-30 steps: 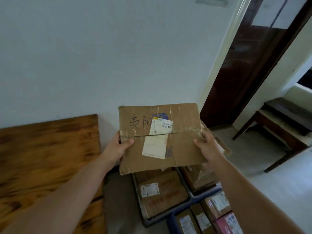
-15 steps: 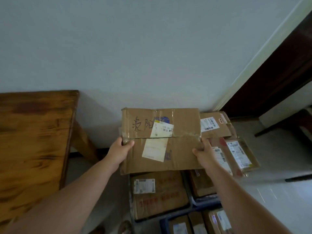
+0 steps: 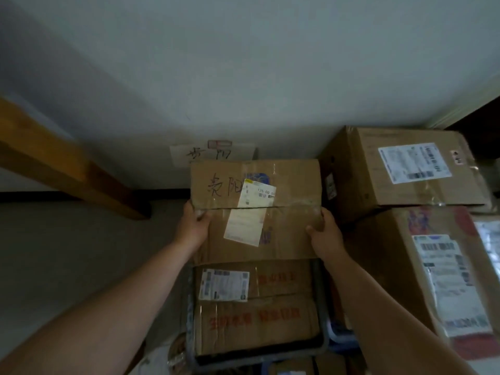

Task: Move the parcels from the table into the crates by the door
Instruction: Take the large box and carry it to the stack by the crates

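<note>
Lowering the Held Parcel Over the Grey Crate

**Grip.** The held parcel (image 3: 254,209), a flat brown carton, is gripped at both short edges. The left hand (image 3: 193,226) is clamped on the left edge with the thumb laid across the top face at the tape seam. The right hand (image 3: 323,234) is clamped on the right edge, also with the thumb on top. The fingers of both hands are hidden beneath the carton. A white label (image 3: 249,212) and handwritten characters are carried on the top face.

**Position.** The held parcel is positioned above the far end of the grey crate (image 3: 322,345), which stands on the floor (image 3: 81,253). Its near edge overlaps the crated parcel (image 3: 257,307) already lying inside. Whether the two are touching cannot be told. A blue crate (image 3: 341,336) is seen just beside the grey one.

**Change from half a second ago.**
- The held parcel is brought lower and closer to the crate, with the grip unchanged.
- The table top is lost from view. Only the table leg (image 3: 67,163) is seen at the left.
- A paper sheet (image 3: 213,152) on the wall (image 3: 243,63) is exposed behind the parcel.
- A large box (image 3: 405,171), stacked on a second box (image 3: 446,280), is shown much closer at the right.
- The scene is rendered darker.
</note>
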`<action>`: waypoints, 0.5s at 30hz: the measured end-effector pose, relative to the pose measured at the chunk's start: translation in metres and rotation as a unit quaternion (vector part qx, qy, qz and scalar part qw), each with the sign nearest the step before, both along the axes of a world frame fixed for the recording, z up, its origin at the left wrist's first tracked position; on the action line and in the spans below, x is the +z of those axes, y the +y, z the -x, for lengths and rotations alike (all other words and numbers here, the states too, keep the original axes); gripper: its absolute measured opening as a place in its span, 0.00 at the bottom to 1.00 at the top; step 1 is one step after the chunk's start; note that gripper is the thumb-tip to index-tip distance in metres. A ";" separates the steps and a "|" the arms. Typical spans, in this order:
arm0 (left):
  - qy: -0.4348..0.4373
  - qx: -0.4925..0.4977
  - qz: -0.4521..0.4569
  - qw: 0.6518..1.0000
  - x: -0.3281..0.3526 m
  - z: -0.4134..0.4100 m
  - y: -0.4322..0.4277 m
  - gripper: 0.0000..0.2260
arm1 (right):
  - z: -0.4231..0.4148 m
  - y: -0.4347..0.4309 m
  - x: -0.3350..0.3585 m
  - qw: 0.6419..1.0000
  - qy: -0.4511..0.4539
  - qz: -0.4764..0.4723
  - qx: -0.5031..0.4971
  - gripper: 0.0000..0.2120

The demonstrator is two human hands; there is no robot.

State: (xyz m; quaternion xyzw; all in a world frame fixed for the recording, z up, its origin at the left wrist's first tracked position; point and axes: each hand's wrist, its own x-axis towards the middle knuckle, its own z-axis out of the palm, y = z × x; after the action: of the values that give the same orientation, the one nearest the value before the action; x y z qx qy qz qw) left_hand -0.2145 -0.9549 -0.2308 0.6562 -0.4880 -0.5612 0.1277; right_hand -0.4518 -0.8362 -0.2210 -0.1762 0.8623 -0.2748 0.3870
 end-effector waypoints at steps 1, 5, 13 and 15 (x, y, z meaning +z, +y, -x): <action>0.024 0.008 -0.003 1.000 -0.012 0.000 0.001 0.22 | 0.001 -0.001 -0.015 1.000 -0.007 -0.004 0.002 0.28; 0.032 0.014 0.014 0.999 -0.042 0.000 0.004 0.19 | 0.003 0.000 -0.051 1.000 -0.007 -0.019 0.013 0.27; -0.007 -0.007 0.038 0.999 -0.080 0.001 -0.016 0.19 | 0.013 -0.021 -0.075 1.000 -0.005 -0.011 0.019 0.25; -0.012 0.005 0.043 0.999 -0.086 0.004 -0.022 0.18 | 0.016 -0.029 -0.077 1.000 0.000 0.000 0.019 0.24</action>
State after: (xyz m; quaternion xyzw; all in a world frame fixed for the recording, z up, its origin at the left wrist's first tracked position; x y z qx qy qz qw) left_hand -0.2184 -0.9770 -0.3167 0.6590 -0.5102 -0.5312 0.1527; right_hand -0.4682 -0.8649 -0.2979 -0.1928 0.8587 -0.2678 0.3922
